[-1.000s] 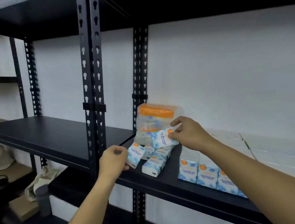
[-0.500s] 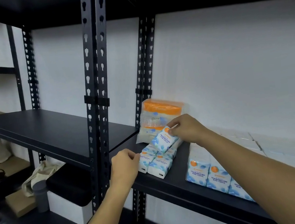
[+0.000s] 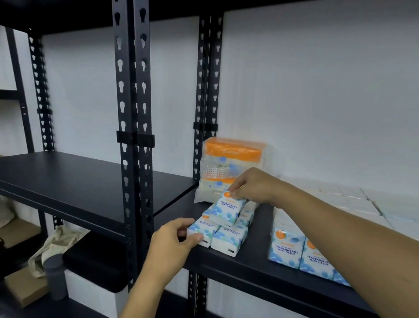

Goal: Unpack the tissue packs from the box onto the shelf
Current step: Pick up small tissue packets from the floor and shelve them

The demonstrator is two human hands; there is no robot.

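At seven o'clock of the pile, the left hand [image 3: 172,240] grips the front-left tissue pack [image 3: 201,230] on the shelf [image 3: 258,262]. At one o'clock, the right hand [image 3: 256,187] pinches the top pack [image 3: 227,207], its long axis tilted toward the left hand.

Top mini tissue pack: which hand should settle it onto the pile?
Right, probably. The right hand already pinches the top mini tissue pack at its far end; the left hand grips a bottom pack at the shelf edge.

The right hand [image 3: 256,186] now lowers its mini tissue pack [image 3: 227,208] onto the stacked packs before the orange-topped bundle [image 3: 233,166]; the left hand [image 3: 172,240] now grips the front-left pack [image 3: 202,231].
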